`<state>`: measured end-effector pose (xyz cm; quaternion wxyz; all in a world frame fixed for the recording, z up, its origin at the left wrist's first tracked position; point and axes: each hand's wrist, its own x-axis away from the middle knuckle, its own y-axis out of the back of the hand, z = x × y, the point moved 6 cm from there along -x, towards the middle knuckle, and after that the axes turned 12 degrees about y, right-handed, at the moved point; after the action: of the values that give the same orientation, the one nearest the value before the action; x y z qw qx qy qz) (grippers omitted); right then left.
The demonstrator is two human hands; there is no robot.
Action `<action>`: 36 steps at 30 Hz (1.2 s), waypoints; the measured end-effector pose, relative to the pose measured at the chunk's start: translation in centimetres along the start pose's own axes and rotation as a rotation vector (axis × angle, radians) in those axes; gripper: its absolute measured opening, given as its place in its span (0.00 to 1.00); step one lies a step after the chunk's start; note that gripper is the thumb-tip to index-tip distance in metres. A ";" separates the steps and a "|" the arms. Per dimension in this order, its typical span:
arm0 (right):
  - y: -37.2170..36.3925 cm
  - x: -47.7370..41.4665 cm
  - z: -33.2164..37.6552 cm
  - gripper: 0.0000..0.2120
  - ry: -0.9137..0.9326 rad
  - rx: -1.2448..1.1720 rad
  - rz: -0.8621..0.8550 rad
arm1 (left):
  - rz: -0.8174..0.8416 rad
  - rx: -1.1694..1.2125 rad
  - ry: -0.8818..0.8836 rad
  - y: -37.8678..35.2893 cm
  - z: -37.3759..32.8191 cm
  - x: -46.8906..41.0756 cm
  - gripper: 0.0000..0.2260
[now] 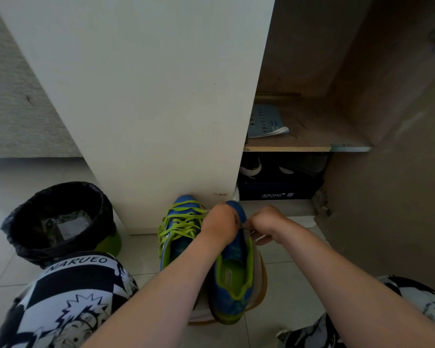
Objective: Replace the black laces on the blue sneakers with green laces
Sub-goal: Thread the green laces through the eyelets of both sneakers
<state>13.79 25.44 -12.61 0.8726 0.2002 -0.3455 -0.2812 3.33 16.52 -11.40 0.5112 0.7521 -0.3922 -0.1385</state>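
Two blue sneakers stand on the tiled floor against a white cabinet door. The left sneaker (178,229) carries green laces (183,222) threaded loosely across its front. The right sneaker (234,267) has a green lining and is tilted on its side. My left hand (220,226) grips the front of the right sneaker, covering its eyelets. Close beside it, my right hand (266,226) pinches something small and dark at the shoe's eyelet edge; I cannot tell whether it is a lace.
A bin with a black bag (60,222) stands at the left. The white cabinet door (148,109) rises behind the shoes. The open cabinet at the right holds a dark shoe box (279,182) and a booklet (266,121) on a shelf. My knees frame the bottom.
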 end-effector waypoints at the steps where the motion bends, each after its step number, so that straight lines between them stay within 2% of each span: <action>1: 0.0 0.0 0.0 0.07 0.000 -0.002 -0.005 | -0.008 -0.002 0.006 -0.1 0.1 -0.1 0.07; 12: 0.1 0.5 0.3 0.06 -0.004 -0.052 0.006 | -0.022 0.098 0.057 -0.4 0.6 0.8 0.07; 18: 0.5 0.9 -0.2 0.08 0.032 -0.035 0.049 | 0.091 0.189 0.039 -0.1 0.6 0.4 0.05; 23: 0.1 0.9 -0.2 0.07 0.011 -0.029 0.059 | 0.190 0.033 -0.003 1.6 0.8 0.2 0.16; 27: 2.2 0.4 -0.3 0.10 -0.113 -0.235 -0.152 | 0.143 -0.042 0.008 2.6 1.8 0.0 0.26; 31: 3.9 -0.3 0.4 0.14 -0.056 -0.475 -0.365 | 0.104 -0.130 -0.029 2.8 1.9 -0.1 0.30; 33: 3.8 -0.3 0.9 0.15 0.019 -0.643 -0.392 | 0.056 -0.248 -0.092 3.1 1.3 0.0 0.33; 36: 3.0 0.2 2.2 0.10 0.073 -0.933 -0.296 | 0.081 -0.316 -0.172 2.8 0.6 0.1 0.32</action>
<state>13.38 27.24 -9.37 0.8316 -0.1551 -0.1195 -0.5197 1.79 15.55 -9.20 0.5928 0.6312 -0.4380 -0.2416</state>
